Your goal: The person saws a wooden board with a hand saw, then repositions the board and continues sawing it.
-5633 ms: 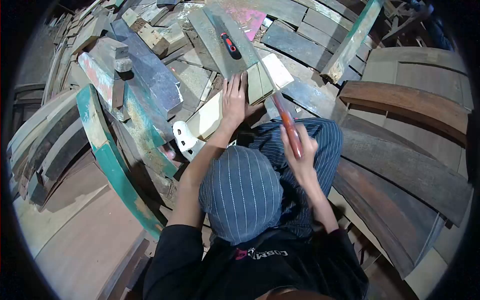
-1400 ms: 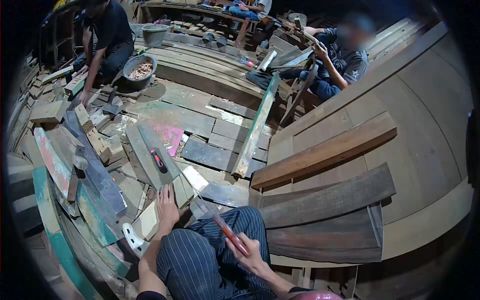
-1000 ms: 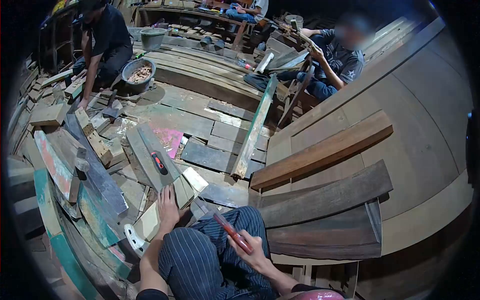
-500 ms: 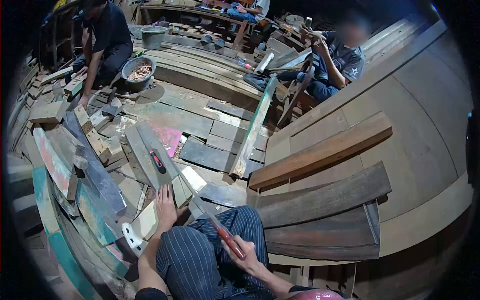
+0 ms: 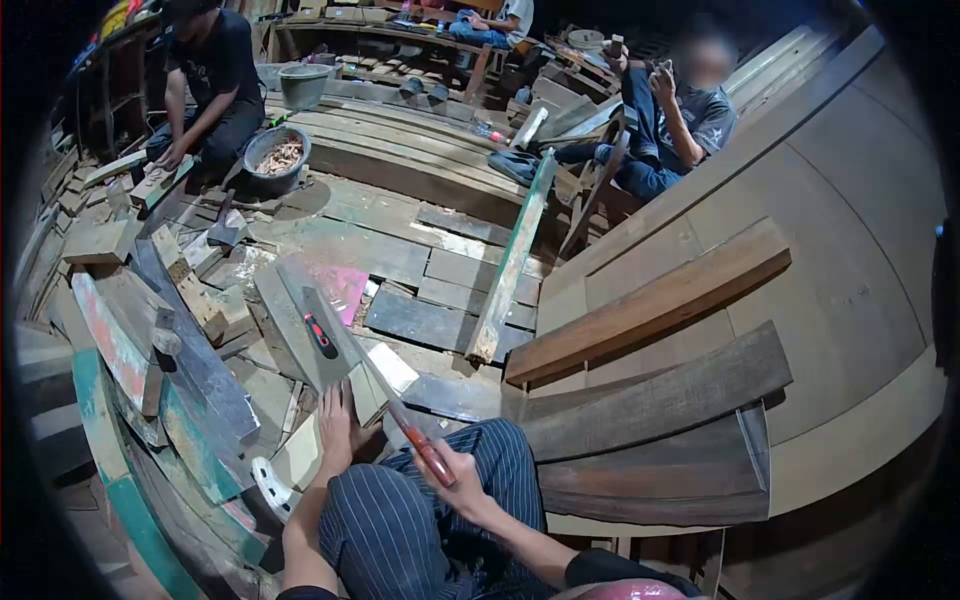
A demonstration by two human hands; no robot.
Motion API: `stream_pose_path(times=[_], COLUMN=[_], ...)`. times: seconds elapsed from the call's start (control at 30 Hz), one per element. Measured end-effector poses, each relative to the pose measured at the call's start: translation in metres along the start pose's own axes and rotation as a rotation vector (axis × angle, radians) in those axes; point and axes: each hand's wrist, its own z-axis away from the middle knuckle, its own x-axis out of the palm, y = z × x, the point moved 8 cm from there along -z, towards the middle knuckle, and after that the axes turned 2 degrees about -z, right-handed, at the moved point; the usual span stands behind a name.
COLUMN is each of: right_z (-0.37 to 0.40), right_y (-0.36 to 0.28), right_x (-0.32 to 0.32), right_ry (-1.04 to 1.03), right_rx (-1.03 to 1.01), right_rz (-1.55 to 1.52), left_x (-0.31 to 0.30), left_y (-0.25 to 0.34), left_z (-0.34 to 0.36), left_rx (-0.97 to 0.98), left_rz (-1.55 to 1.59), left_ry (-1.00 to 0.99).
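Note:
My right hand (image 5: 462,480) is closed round the reddish-brown wooden handle of a handsaw (image 5: 432,460). Its narrow blade runs away from me, up and to the left, along a pale wooden block (image 5: 366,396). On the near left side of that block, my left hand (image 5: 338,428) holds it with the fingers stretched forward over the wood; the thumb is partly hidden. The blade's contact with the block is hard to make out. Just beyond lies a wide board (image 5: 285,305), with a red-and-black tool handle (image 5: 319,335) resting on it.
Curved, painted timber pieces (image 5: 105,440) pile up at my left. Dark planks (image 5: 660,400) and a brown beam (image 5: 650,300) lie on a large panel at right. One person (image 5: 215,90) crouches by a bucket of wood chips (image 5: 277,160); another person (image 5: 680,120) sits at back right.
My right hand has pushed the saw forward and left, away from me. My left hand stays on the block. The person at left has drawn back from the floor to a piece of wood.

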Motion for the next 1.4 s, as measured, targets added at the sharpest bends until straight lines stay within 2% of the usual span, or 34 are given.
stream_pose_path(times=[0.1,0.13,0.2,0.33,0.43,0.6,0.7,0.73,0.8,0.87,0.93,1.0,1.13,1.2,1.4], right_z=[0.001,0.008,0.029,0.095,0.105,0.099,0.095,0.095,0.100,0.106,0.113,0.114,0.109,0.108,0.122], right_y=[-0.005,0.007,-0.001,-0.013,-0.018,-0.016,-0.019,-0.016,-0.014,-0.007,0.005,0.002,-0.003,-0.004,-0.012], right_x=[-0.006,-0.012,-0.036,-0.065,-0.074,-0.061,-0.050,-0.047,-0.042,-0.041,-0.040,-0.046,-0.053,-0.053,-0.060], right_ry=[0.043,0.000,0.027,0.039,0.057,0.046,0.135,0.132,0.186,0.175,0.142,0.163,0.240,0.258,0.282], right_rx=[-0.002,0.132,0.099,0.043,0.023,0.072,-0.024,0.007,-0.095,-0.059,-0.044,0.047,0.213,0.240,0.283], right_rz=[0.008,0.001,0.082,0.058,0.094,0.179,0.265,0.255,0.270,0.268,0.322,0.303,0.124,0.117,0.103], left_x=[-0.004,-0.003,-0.004,-0.004,-0.002,-0.003,0.004,0.002,0.000,-0.006,-0.009,-0.010,-0.004,0.000,0.003], left_y=[0.002,0.005,0.005,0.007,0.006,0.004,0.001,0.002,0.005,0.007,0.008,0.008,0.006,0.004,0.017], left_z=[0.002,0.004,0.001,0.004,0.000,0.005,0.004,0.004,0.004,0.006,0.006,0.006,0.008,0.008,0.014], left_rx=[0.018,0.024,0.014,0.003,0.027,0.025,0.026,0.017,0.056,0.031,0.096,0.085,0.070,0.092,0.151], left_rz=[-0.064,-0.080,-0.089,-0.090,-0.077,-0.033,-0.036,-0.057,-0.106,-0.093,-0.074,-0.042,-0.007,-0.032,-0.025], left_ry=[0.025,0.030,0.036,0.010,0.034,0.077,0.041,0.023,0.031,0.040,0.118,0.117,0.084,0.122,0.070])
